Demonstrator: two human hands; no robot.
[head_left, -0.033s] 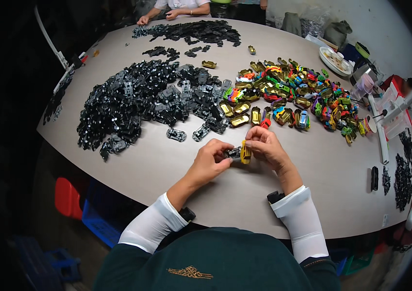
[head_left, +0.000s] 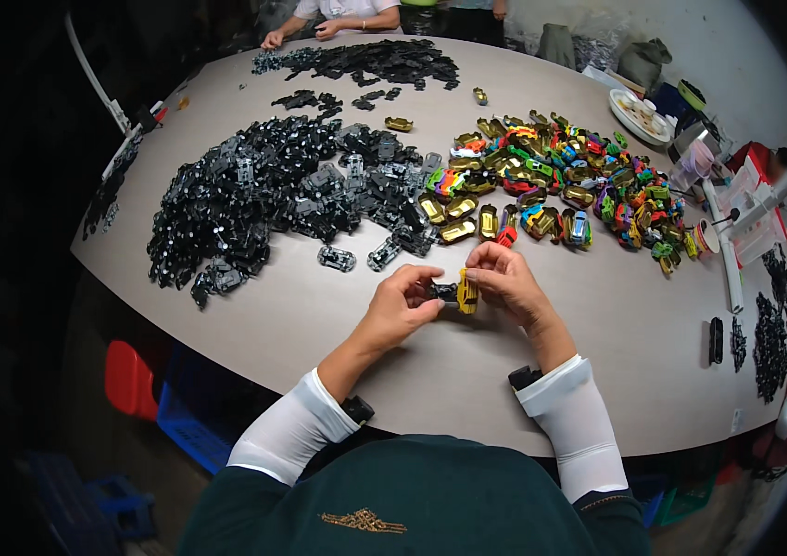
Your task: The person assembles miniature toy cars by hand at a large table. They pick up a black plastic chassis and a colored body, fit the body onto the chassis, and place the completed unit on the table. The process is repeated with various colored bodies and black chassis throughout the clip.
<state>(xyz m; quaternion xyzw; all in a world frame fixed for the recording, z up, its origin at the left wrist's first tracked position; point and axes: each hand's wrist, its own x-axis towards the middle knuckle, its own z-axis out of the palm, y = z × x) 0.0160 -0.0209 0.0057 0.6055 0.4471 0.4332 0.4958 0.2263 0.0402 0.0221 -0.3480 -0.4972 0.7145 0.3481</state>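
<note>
While both hands meet above the surface [head_left: 319, 324], the left hand [head_left: 400, 301] pinches a black toy car chassis [head_left: 444, 293] and the right hand [head_left: 504, 278] presses a yellow car body [head_left: 468, 291] against it; nothing visibly differs yet.

dark green top [head_left: 412, 500], gold emblem at chest [head_left: 364, 521] | white arm sleeves [head_left: 571, 426] | black wristbands [head_left: 524, 377] | bare hands

Evenly lit from overhead, table [head_left: 319, 315] pale and bright, soft shadows only; mild sheen on shiny car shells [head_left: 541, 181]; dark vignette at left and corners; fisheye bending at rim; slight softness toward edges, sharp at centre
</note>
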